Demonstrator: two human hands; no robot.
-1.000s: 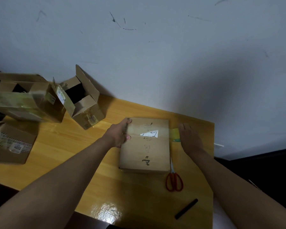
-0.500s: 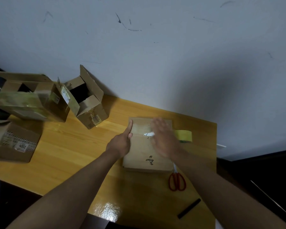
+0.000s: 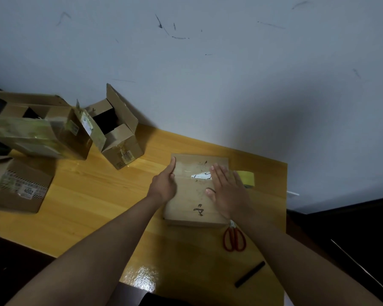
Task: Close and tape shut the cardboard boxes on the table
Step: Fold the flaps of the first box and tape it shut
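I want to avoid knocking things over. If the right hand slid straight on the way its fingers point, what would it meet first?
Nothing on the flat box; past its far edge the right hand would probably meet the wall, though depth is unclear.

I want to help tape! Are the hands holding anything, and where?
Nothing is gripped. The left hand steadies the flat cardboard box at its left edge; the right hand presses flat on top.

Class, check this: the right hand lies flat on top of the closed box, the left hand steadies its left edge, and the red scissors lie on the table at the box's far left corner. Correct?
Not quite. The head view shows the red scissors at the near right corner of the closed box. The right hand and left hand are as stated.
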